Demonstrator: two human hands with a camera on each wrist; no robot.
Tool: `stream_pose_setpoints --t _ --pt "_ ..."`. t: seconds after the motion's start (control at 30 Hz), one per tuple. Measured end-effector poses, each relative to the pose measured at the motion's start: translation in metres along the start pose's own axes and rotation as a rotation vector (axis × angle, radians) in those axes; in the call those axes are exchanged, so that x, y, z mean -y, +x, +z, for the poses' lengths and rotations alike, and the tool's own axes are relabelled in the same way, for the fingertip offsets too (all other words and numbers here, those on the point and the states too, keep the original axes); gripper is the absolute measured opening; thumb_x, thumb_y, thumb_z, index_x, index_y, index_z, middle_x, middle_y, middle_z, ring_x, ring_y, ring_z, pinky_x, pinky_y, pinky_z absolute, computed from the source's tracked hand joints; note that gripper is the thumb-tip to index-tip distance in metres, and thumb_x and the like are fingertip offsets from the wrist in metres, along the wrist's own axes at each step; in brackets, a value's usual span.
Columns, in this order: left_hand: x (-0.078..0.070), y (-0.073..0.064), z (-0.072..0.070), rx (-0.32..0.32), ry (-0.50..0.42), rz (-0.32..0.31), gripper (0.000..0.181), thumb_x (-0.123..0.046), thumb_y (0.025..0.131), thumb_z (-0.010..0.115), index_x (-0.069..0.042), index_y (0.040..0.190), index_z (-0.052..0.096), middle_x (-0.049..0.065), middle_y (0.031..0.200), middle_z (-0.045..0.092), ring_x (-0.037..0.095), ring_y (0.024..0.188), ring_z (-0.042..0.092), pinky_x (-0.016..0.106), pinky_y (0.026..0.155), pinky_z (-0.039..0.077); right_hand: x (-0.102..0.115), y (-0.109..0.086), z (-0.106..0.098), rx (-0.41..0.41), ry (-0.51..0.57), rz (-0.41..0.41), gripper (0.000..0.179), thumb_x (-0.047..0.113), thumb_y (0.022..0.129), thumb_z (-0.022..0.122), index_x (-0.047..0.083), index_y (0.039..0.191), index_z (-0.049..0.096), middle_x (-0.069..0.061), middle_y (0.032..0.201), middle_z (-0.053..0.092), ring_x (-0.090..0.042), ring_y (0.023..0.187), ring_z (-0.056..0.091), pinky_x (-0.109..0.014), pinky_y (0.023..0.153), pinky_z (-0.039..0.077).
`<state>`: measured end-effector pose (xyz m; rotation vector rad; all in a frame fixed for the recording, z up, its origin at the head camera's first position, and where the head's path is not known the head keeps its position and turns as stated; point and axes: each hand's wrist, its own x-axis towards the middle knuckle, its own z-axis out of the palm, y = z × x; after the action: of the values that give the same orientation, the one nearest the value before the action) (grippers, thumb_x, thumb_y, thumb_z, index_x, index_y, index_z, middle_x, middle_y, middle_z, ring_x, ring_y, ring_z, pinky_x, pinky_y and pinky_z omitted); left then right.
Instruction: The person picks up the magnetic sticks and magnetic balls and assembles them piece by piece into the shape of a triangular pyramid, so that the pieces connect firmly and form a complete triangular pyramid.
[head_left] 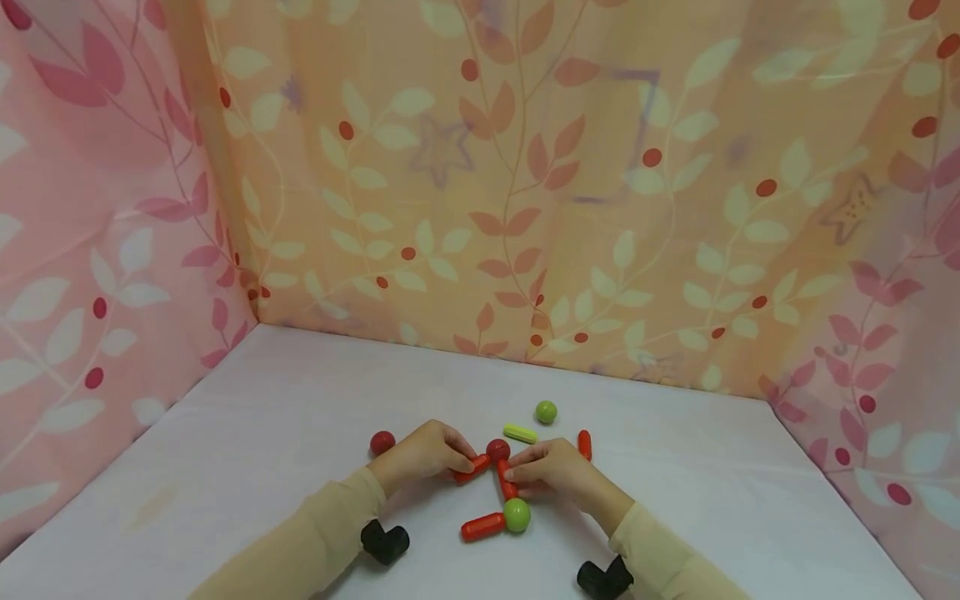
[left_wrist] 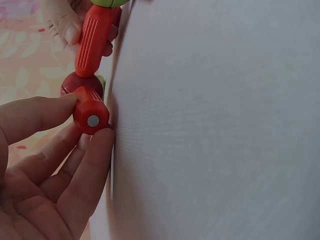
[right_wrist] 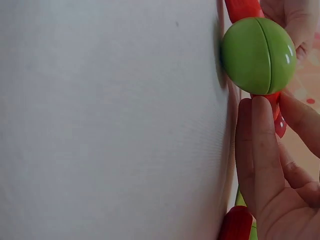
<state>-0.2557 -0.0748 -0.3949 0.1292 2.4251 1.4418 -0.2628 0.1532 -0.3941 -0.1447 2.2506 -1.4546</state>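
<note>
Red rod (head_left: 479, 465) left of central red ball (head_left: 498, 450): left hand (head_left: 426, 456) pinching. Second rod (head_left: 507, 486), ball's near side: right hand (head_left: 561, 472) pinching. Probably light, rigid; grip mid-length.

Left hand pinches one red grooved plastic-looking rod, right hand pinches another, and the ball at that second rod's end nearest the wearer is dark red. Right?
Wrong colour: that's a glossy light-green plastic-looking ball, as the head view shows. The rest holds: left hand pinches the first red rod, right hand the second red rod.
</note>
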Motion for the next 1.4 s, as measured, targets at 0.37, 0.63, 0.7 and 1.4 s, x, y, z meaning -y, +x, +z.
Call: stream_pose_setpoints --t 0.37,0.63,0.7,1.4 --pt "0.0 0.004 -0.002 0.016 0.045 0.002 0.01 -0.008 0.083 0.077 -0.006 0.093 0.078 0.002 0.086 0.068 0.012 0.07 0.06 0.024 0.065 0.054 0.003 0.0 0.001 -0.049 -0.056 0.0 0.025 0.018 0.086 0.078 0.001 0.104 0.076 -0.002 0.088 0.075 -0.009 0.072 0.069 -0.024 0.069 0.058" --pt "-0.002 0.002 -0.001 0.011 0.054 -0.006 0.01 -0.006 0.082 0.077 -0.006 0.092 0.077 0.001 0.085 0.068 0.012 0.07 0.06 0.025 0.066 0.055 0.014 0.008 -0.001 -0.187 -0.133 -0.06 0.026 0.017 0.083 0.079 0.005 0.105 0.076 -0.003 0.096 0.075 -0.012 0.082 0.068 -0.03 0.078 0.059" --pt "-0.003 0.001 -0.001 0.014 0.049 -0.006 0.01 -0.006 0.082 0.077 -0.005 0.092 0.077 0.001 0.085 0.068 0.011 0.07 0.06 0.025 0.067 0.056 0.014 0.011 -0.001 -0.174 -0.123 -0.066 0.026 0.016 0.084 0.079 0.005 0.106 0.076 -0.004 0.1 0.075 -0.012 0.085 0.069 -0.031 0.08 0.059" --pt "0.003 -0.006 -0.031 -0.079 0.022 0.022 0.015 -0.011 0.086 0.074 -0.007 0.1 0.076 0.0 0.093 0.072 0.016 0.079 0.065 0.03 0.075 0.055 0.013 0.02 0.003 -0.153 -0.127 -0.066 0.03 0.016 0.083 0.08 0.006 0.111 0.076 -0.007 0.108 0.075 -0.013 0.089 0.066 -0.028 0.08 0.057"
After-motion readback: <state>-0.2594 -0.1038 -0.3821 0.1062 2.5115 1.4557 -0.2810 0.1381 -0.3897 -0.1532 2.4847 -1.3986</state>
